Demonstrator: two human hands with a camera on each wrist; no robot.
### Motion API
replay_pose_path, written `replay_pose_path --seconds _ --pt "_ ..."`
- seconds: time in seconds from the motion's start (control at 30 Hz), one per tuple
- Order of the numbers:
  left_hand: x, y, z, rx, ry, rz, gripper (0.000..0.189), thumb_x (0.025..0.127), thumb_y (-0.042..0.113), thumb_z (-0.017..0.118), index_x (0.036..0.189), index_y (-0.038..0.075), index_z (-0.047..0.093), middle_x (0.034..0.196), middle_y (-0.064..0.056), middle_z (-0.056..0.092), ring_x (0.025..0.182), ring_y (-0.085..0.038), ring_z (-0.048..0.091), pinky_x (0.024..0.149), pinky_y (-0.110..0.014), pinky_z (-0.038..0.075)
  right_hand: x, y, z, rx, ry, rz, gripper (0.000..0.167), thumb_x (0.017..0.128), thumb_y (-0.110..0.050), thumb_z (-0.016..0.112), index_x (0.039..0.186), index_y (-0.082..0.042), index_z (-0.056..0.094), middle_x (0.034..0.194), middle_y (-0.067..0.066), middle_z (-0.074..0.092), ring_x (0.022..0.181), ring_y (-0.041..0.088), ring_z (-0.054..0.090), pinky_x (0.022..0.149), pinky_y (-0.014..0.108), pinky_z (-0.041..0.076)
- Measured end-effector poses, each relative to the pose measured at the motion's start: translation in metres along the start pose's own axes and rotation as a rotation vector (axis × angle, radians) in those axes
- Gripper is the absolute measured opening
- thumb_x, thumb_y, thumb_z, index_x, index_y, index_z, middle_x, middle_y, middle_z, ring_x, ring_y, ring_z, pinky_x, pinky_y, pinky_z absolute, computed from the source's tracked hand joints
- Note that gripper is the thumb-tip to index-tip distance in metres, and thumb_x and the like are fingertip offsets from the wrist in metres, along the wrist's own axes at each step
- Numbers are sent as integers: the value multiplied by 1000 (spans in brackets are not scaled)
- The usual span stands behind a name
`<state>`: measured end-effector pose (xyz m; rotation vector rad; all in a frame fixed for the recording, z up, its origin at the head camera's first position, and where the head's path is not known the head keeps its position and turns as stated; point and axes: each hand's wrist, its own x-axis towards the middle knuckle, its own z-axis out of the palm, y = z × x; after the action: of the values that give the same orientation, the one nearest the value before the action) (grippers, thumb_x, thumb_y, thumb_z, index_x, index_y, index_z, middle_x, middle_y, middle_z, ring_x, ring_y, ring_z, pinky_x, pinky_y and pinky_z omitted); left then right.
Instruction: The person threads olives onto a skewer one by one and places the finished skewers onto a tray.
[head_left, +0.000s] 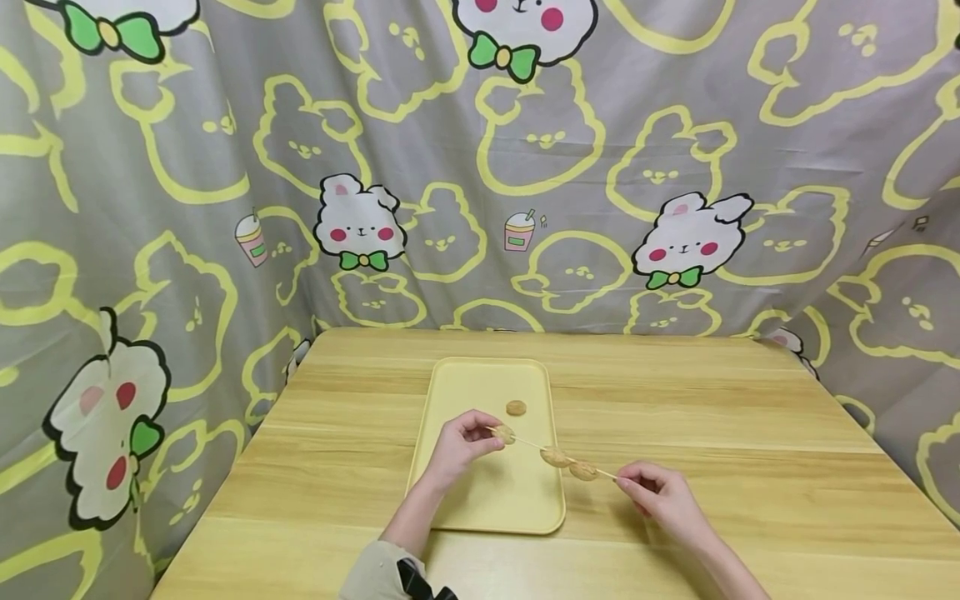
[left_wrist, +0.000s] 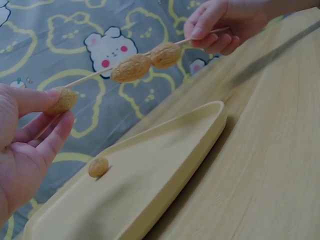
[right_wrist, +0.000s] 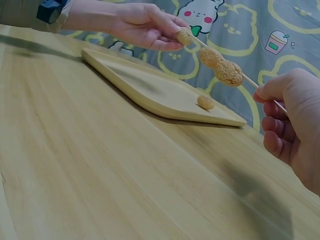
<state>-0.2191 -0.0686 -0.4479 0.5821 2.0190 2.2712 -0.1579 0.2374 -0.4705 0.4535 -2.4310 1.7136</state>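
Over the right side of a pale yellow tray (head_left: 510, 504), a thin wooden skewer (left_wrist: 89, 78) is held slantwise between the two hands. My right hand (head_left: 667, 502) pinches it close to one end. Toward that end, two golden-brown wrinkled balls (left_wrist: 131, 68) of food are threaded side by side. At the other end my left hand (head_left: 459, 450) pinches a third such ball (left_wrist: 65, 101) between thumb and fingers, and the skewer runs through it. One loose ball (head_left: 516, 407) lies on the tray, beyond the left hand.
The tray stands on a light wood-grain table (head_left: 675, 400). A grey curtain (head_left: 450, 150) printed with yellow outlines and white rabbit faces hangs behind the table and along its sides. A dark strap (head_left: 420, 581) shows at the left sleeve.
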Motion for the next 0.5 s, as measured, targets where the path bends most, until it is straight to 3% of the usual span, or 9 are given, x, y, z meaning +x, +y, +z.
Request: replay_pose_path --seconds 0.17,0.37,0.5 --pt "-1 -1 2 -52 -6 -7 29 75 -15 64 101 -23 52 82 -10 64 70 -6 59 65 -17 51 0 -2 1 12 -4 -19 5 86 1 60 89 3 64 56 5 49 48 7 45 39 24 40" --pt "-3 -2 3 -94 -8 -16 32 76 -12 67 101 -23 51 83 -14 63 70 -7 59 65 -17 50 0 -3 2 26 -6 -23 5 87 2 60 89 3 64 57 8 50 49 6 46 39 24 40" --pt "-4 -3 3 -110 -9 -25 32 76 -13 66 101 -24 50 82 -10 64 71 -6 59 65 -17 50 0 -3 3 36 -7 -31 5 86 2 60 89 4 64 57 7 50 49 6 45 39 24 39"
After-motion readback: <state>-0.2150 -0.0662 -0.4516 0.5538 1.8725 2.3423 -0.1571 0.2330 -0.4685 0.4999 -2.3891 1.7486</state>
